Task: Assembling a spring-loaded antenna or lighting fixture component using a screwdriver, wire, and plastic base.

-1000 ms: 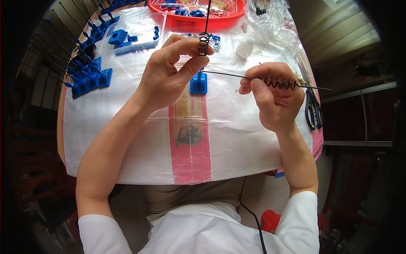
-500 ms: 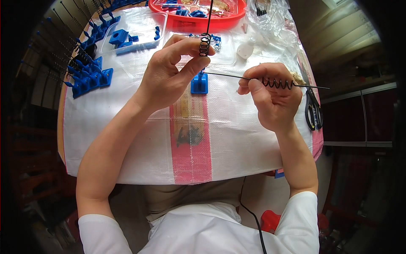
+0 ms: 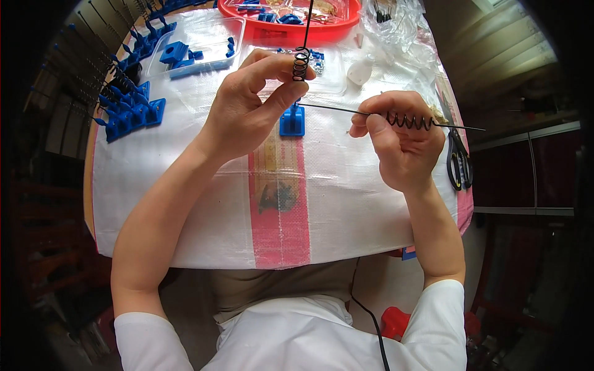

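White woven table cover below; left hand and right hand each in closed grip around black coiled wire springs.

Springs: the black coiled wire springs I pinch look like matt metal.
Cover: the white woven plastic sheet, slightly glossy.
Holder: the small blue plastic block, smooth.

Here is the table, draped in a white woven sheet with a pink stripe running down the middle. One small blue plastic block stands on that stripe. At the left edge sits a cluster of blue blocks, a clear tray of blue parts beyond it. A red tray rests at the far edge, crumpled clear bags beside it, and black scissors lie at the right.
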`<action>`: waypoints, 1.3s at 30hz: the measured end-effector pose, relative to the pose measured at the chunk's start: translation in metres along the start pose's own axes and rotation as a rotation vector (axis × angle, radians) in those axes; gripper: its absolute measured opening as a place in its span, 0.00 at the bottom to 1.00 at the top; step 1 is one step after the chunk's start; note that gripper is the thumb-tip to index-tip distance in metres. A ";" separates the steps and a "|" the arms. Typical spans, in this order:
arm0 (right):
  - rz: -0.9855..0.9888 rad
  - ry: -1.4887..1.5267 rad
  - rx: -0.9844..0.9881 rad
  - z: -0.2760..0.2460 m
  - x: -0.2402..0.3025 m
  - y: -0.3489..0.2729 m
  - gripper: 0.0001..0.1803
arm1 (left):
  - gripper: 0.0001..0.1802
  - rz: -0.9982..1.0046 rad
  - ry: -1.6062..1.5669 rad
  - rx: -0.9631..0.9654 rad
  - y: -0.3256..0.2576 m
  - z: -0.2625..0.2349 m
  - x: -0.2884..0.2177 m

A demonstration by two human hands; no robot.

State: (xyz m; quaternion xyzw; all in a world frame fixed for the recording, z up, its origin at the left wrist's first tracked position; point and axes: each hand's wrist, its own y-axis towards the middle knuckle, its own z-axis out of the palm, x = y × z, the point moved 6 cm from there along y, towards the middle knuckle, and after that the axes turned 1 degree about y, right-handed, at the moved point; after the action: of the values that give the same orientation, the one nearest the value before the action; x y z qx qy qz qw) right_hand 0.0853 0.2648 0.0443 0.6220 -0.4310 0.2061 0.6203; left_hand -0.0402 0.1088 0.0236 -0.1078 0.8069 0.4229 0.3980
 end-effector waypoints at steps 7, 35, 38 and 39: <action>-0.008 -0.027 0.018 0.000 0.000 0.000 0.08 | 0.10 0.001 -0.010 -0.004 0.000 0.000 -0.001; -0.014 -0.082 0.064 0.006 0.000 -0.002 0.07 | 0.11 0.019 0.011 0.003 0.000 0.000 -0.001; 0.002 -0.026 0.008 0.006 -0.002 -0.002 0.09 | 0.11 -0.003 -0.021 -0.002 0.000 0.000 0.000; 0.002 -0.034 0.011 0.006 -0.001 -0.002 0.10 | 0.11 0.001 -0.021 -0.006 -0.001 0.000 0.000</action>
State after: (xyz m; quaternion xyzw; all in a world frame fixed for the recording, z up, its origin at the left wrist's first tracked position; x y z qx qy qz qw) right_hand 0.0842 0.2589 0.0412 0.6285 -0.4409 0.1984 0.6093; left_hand -0.0397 0.1085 0.0232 -0.1040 0.8015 0.4265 0.4061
